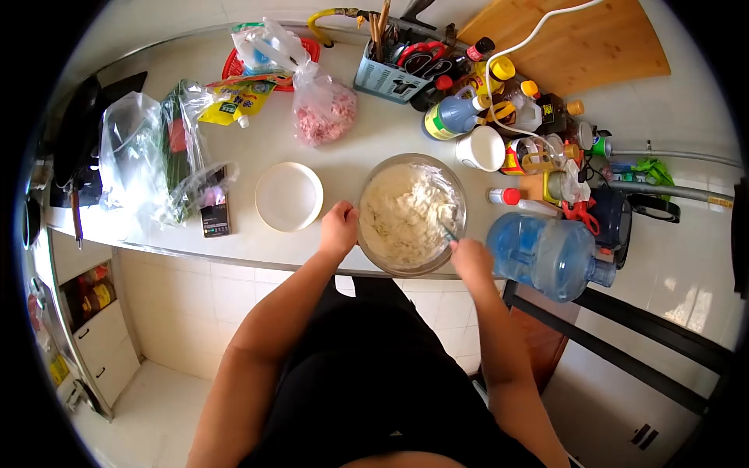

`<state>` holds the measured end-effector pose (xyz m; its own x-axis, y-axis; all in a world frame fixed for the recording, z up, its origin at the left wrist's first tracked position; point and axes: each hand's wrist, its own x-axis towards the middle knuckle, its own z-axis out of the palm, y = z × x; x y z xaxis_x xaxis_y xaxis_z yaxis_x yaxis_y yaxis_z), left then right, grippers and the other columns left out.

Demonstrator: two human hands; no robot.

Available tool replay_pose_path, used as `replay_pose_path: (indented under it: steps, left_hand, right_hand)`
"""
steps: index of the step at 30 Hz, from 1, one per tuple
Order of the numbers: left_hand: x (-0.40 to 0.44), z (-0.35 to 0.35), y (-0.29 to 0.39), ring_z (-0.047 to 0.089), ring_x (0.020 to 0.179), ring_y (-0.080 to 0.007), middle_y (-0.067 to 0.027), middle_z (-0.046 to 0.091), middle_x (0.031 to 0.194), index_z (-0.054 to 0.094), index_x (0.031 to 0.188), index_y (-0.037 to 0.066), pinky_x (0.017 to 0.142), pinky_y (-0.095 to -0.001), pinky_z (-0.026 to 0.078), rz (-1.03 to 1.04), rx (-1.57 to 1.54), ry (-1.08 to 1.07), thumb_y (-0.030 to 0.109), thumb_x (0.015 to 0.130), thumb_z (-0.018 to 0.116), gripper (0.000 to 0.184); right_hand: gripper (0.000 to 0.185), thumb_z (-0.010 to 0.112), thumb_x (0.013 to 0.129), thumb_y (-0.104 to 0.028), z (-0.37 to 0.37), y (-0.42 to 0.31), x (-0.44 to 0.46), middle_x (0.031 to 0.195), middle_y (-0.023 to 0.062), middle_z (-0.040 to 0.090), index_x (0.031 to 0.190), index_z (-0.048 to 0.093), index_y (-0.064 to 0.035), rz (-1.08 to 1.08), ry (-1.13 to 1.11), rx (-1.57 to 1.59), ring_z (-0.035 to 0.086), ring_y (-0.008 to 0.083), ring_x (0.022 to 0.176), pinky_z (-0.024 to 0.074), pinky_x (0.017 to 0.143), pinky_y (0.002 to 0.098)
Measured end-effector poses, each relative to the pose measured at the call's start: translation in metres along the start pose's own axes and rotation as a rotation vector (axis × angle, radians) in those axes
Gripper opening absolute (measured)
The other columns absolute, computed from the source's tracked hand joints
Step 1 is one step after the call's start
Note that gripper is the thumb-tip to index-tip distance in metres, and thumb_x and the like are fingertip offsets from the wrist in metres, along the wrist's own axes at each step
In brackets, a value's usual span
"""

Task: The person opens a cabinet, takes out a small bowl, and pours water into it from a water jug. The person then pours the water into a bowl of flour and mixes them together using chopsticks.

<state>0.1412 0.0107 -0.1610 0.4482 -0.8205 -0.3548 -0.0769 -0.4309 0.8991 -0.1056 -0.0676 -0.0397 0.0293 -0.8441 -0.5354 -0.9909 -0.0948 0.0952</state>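
Note:
A large round mixing bowl (461, 187) stands at the counter's front edge. Inside it lies a shaggy mix of white flour and damp dough (409, 214), with drier flour towards the upper right. My left hand (339, 228) is closed at the bowl's left rim. My right hand (472, 259) grips a thin greenish utensil (448, 230) whose lower end goes into the flour; its exact kind is hidden. To the left of my left hand sits a white bowl (289, 196), with no food visible in it.
A bag of pinkish minced meat (326, 115) lies behind the white bowl. Plastic bags (133, 156) and a phone (216, 215) are further left. A utensil basket (390, 76), sauce bottles (452, 117), a white cup (480, 148) and a blue water jug (546, 253) crowd the right.

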Motion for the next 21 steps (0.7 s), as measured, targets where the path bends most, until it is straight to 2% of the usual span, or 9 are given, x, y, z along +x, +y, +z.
replay_pose_path:
  steps: [4, 7, 9, 12, 13, 15, 18, 19, 21]
  left_hand:
    - [-0.001, -0.001, 0.01, 0.058, 0.053, -0.0181, -0.0105, 0.056, 0.066, 0.054, 0.081, -0.001, 0.043, -0.0323, 0.051, -0.018, 0.027, 0.019, 0.012, 0.088, 0.049, 0.016]
    - [-0.005, -0.005, 0.013, 0.058, 0.052, -0.0186, -0.0103, 0.055, 0.065, 0.053, 0.08, -0.001, 0.043, -0.0323, 0.051, 0.084, 0.141, 0.053, 0.013, 0.088, 0.049, 0.017]
    - [-0.006, -0.003, 0.018, 0.055, 0.066, -0.0363, -0.0202, 0.057, 0.071, 0.054, 0.08, 0.0, 0.063, -0.0399, 0.045, -0.117, -0.019, 0.013, 0.017, 0.084, 0.052, 0.018]
    - [-0.008, 0.0, 0.016, 0.055, 0.067, -0.037, -0.0208, 0.057, 0.072, 0.054, 0.08, 0.0, 0.063, -0.0405, 0.045, -0.126, -0.03, 0.032, 0.017, 0.085, 0.051, 0.018]
    - [-0.006, 0.001, 0.012, 0.055, 0.067, -0.037, -0.0208, 0.057, 0.072, 0.054, 0.08, 0.0, 0.063, -0.0405, 0.045, -0.125, -0.034, 0.037, 0.017, 0.085, 0.051, 0.018]
    - [-0.006, 0.003, 0.005, 0.056, 0.049, -0.0189, -0.0111, 0.053, 0.063, 0.052, 0.08, 0.0, 0.043, -0.0335, 0.048, 0.014, 0.049, 0.063, 0.014, 0.088, 0.048, 0.017]
    - [-0.006, 0.001, 0.01, 0.055, 0.048, -0.0194, -0.0113, 0.053, 0.063, 0.052, 0.08, -0.001, 0.043, -0.0333, 0.047, 0.015, 0.084, 0.041, 0.015, 0.088, 0.048, 0.018]
    - [-0.007, -0.001, 0.014, 0.055, 0.048, -0.0194, -0.0113, 0.053, 0.063, 0.052, 0.08, -0.001, 0.043, -0.0333, 0.047, 0.014, 0.09, 0.043, 0.015, 0.088, 0.048, 0.018]
    - [-0.009, -0.004, 0.023, 0.055, 0.067, -0.0378, -0.0211, 0.056, 0.071, 0.052, 0.079, -0.001, 0.062, -0.0417, 0.044, -0.07, 0.046, 0.015, 0.015, 0.085, 0.05, 0.017]
  right_hand:
    - [0.035, 0.05, 0.088, -0.035, 0.006, -0.039, -0.027, 0.085, 0.0175, 0.065, 0.083, 0.066, -0.0045, -0.103, -0.14, -0.023, 0.063, 0.0354, 0.083, 0.0488, 0.07, 0.0471]
    - [0.036, 0.05, 0.088, -0.036, -0.005, -0.061, 0.003, 0.085, 0.0174, 0.065, 0.081, 0.067, -0.0047, -0.117, -0.068, -0.005, 0.063, 0.0355, 0.082, 0.0492, 0.07, 0.0462]
    - [0.037, 0.05, 0.088, -0.037, -0.014, -0.04, 0.023, 0.086, 0.0168, 0.066, 0.08, 0.067, -0.0055, -0.064, -0.05, 0.016, 0.063, 0.0356, 0.082, 0.0493, 0.069, 0.0454]
    - [0.037, 0.049, 0.089, -0.038, -0.007, 0.001, 0.015, 0.086, 0.0164, 0.066, 0.084, 0.067, -0.006, 0.044, -0.014, 0.003, 0.062, 0.0353, 0.084, 0.0485, 0.07, 0.0464]
    - [0.037, 0.048, 0.089, -0.038, -0.008, -0.001, 0.0, 0.085, 0.0168, 0.066, 0.083, 0.067, -0.0057, 0.044, -0.055, 0.005, 0.062, 0.0352, 0.084, 0.0484, 0.07, 0.0466]
    - [0.037, 0.049, 0.089, -0.037, 0.004, -0.013, -0.023, 0.084, 0.0174, 0.065, 0.081, 0.066, -0.005, -0.029, -0.116, 0.002, 0.063, 0.0353, 0.083, 0.0484, 0.07, 0.0471]
    - [0.037, 0.048, 0.089, -0.036, -0.012, -0.065, -0.026, 0.08, 0.0172, 0.065, 0.079, 0.066, -0.0057, -0.215, -0.061, -0.013, 0.064, 0.0346, 0.078, 0.0486, 0.068, 0.0465]
    - [0.037, 0.047, 0.09, -0.036, -0.015, -0.071, -0.009, 0.08, 0.017, 0.065, 0.078, 0.066, -0.006, -0.203, -0.046, 0.004, 0.064, 0.0344, 0.078, 0.0486, 0.067, 0.0458]
    - [0.037, 0.047, 0.09, -0.035, -0.026, -0.068, 0.026, 0.08, 0.0159, 0.066, 0.079, 0.067, -0.0067, -0.169, 0.006, -0.022, 0.063, 0.0341, 0.079, 0.0485, 0.065, 0.0439]
